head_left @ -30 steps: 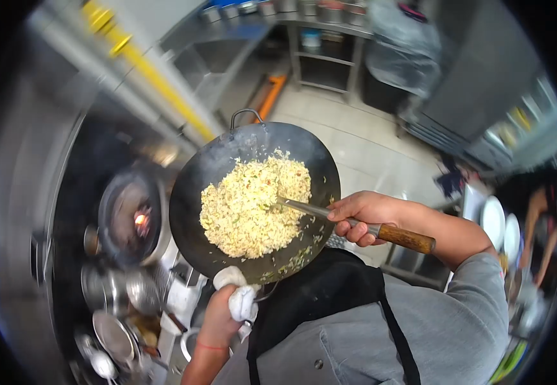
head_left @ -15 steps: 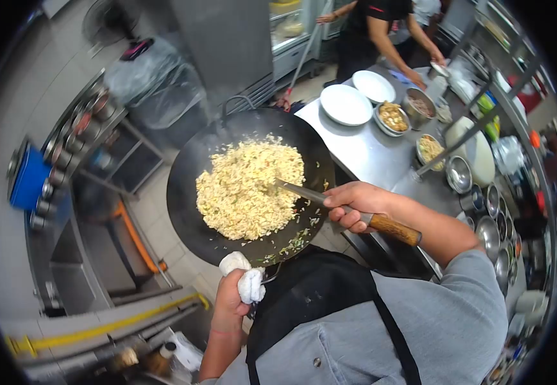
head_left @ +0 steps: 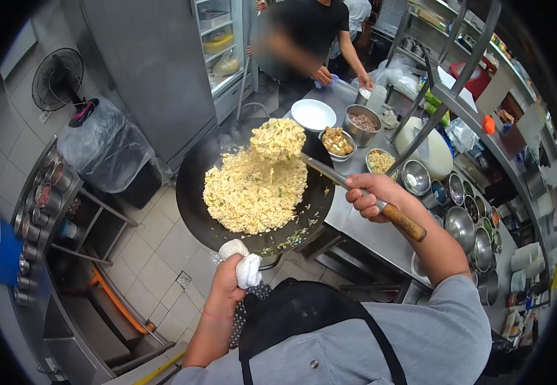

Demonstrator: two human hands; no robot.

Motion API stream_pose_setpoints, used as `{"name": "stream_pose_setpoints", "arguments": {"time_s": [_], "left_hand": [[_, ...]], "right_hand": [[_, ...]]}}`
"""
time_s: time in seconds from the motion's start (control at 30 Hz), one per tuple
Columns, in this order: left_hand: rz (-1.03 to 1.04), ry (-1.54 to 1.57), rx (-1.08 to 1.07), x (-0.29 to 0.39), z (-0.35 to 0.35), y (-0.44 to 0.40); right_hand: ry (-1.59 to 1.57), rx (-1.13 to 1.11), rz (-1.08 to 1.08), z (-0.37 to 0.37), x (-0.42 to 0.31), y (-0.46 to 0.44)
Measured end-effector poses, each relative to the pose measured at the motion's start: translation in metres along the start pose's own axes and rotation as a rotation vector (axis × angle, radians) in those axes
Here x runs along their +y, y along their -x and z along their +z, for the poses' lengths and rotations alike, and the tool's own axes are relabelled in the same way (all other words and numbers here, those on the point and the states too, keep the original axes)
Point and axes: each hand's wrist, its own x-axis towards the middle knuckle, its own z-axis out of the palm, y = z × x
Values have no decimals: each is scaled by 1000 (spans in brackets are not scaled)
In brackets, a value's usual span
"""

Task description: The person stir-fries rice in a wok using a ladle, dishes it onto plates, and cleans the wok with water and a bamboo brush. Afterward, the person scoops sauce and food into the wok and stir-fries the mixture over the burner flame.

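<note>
A black wok (head_left: 192, 199) holds a mound of yellow fried rice (head_left: 253, 199) with green bits. My left hand (head_left: 227, 279) grips a white cloth (head_left: 248, 269) at the wok's near handle. My right hand (head_left: 371, 197) is closed round the ladle (head_left: 326, 169), on its metal shaft just ahead of the wooden grip. The ladle's bowl is hidden under a heap of rice, raised above the wok's far right part. A white plate (head_left: 313, 115) lies on the steel table (head_left: 368, 221) just beyond the wok.
Bowls of food (head_left: 337, 142), a metal pot (head_left: 363, 122) and several metal bowls (head_left: 459, 228) line the table at right. A co-worker (head_left: 304, 38) stands behind it. A bin (head_left: 108, 147) and fan (head_left: 58, 80) are at left; a metal post (head_left: 419, 138) rises at right.
The view has swung from the stove to the steel table, and the wok has come beside it. The ladle, earlier down in the rice, is now lifted with a heap on it.
</note>
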Motion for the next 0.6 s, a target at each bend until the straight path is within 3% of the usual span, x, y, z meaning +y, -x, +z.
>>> {"name": "stream_pose_setpoints", "arguments": {"time_s": [0.13, 0.2, 0.3, 0.33, 0.4, 0.43, 0.53, 0.6], "left_hand": [[16, -19, -41, -5, -22, 0], [33, -26, 56, -5, -21, 17], [61, 7, 194, -12, -45, 42], [67, 35, 216, -16, -59, 52], [64, 68, 246, -21, -67, 64], [78, 72, 292, -22, -66, 74], [115, 105, 386, -27, -78, 83], [95, 83, 423, -31, -102, 84]], "right_hand": [[10, 30, -57, -21, -27, -10], [3, 29, -64, -38, -29, -29], [464, 245, -239, -78, -13, -86], [461, 237, -231, -100, 4, -123], [1270, 543, -588, -133, 38, -171], [1423, 672, -581, -127, 47, -175], [1484, 776, -426, -101, 52, -168], [1500, 809, -450, -104, 63, -175]]}}
